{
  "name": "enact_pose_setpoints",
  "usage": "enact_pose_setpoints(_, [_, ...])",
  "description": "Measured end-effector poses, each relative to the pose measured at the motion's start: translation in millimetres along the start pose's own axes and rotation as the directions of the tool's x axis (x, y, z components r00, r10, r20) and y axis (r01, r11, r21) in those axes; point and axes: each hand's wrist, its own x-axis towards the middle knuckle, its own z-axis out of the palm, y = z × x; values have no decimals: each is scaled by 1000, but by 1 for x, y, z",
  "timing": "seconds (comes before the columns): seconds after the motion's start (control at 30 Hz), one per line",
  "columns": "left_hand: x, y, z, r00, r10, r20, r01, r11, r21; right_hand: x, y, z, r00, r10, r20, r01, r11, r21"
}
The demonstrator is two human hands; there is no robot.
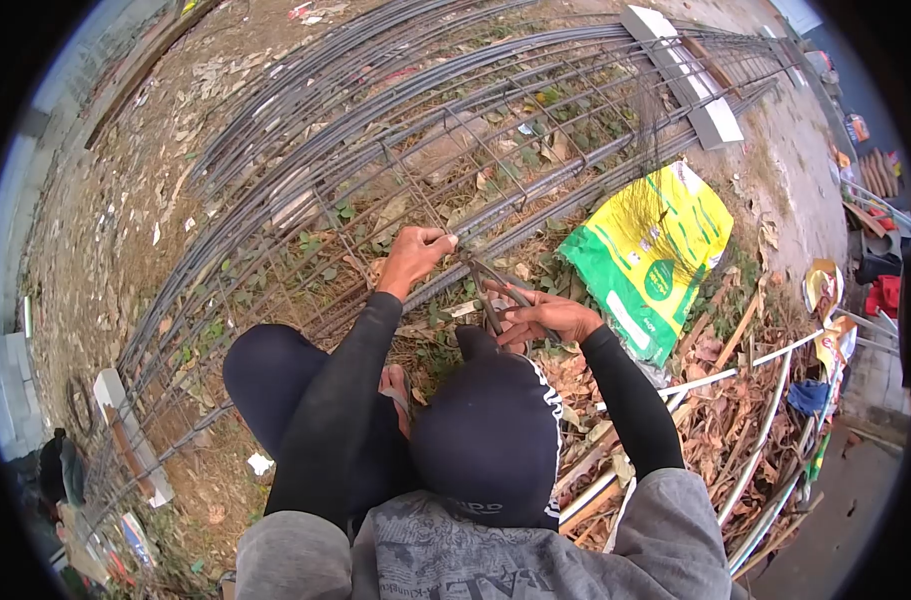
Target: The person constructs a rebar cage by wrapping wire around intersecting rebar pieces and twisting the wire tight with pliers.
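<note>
My right hand [553, 316] is wrapped round the two handles of a pair of pincers [515, 291]. Their jaws reach up and left to a crossing of bars on the steel rebar cage [520, 198]. At that same crossing, my left hand [413, 262] pinches with thumb and forefinger beside the jaws. What lies between those fingertips is too small to make out. The cage stretches across the ground before my knees, with long bars and thin crosspieces.
A yellow and green sack [655, 250] lies right of the cage, with thin dark wires over it. White blocks [683, 75] sit at the cage's far right end and near left [133, 437]. Dry leaves, sticks and pale pipes [760, 440] cover the ground to my right.
</note>
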Motion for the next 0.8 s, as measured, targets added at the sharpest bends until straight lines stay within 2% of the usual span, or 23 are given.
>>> enact_pose_setpoints(0.07, [-3,3,1,1000,3,-24,-3,1000,-11,-3,-2,6,1000,-6,1,6,999,-48])
enact_pose_setpoints(0.17, [-3,6,-2,1000,-3,5,3,1000,2,2,-3,9,1000,-26,10,26,998,56])
enact_pose_setpoints(0.37, [-4,11,-6,997,-59,40,57,998,35,1,-11,18,996,-82,33,83,996,-33])
enact_pose_setpoints(0.47, [-8,15,-7,1000,-19,19,19,999,35,10,-6,-1,996,-68,-60,55,981,-187])
enact_pose_setpoints(0.57, [-10,19,-6,998,-64,8,63,998,30,18,-6,-17,984,-117,-131,38,871,-489])
enact_pose_setpoints(0.67, [-9,19,-7,999,-46,26,44,997,55,16,-5,-12,981,-84,-173,11,922,-387])
enact_pose_setpoints(0.8, [-9,16,-5,999,-43,15,42,999,28,10,-6,-6,990,-64,-125,25,956,-291])
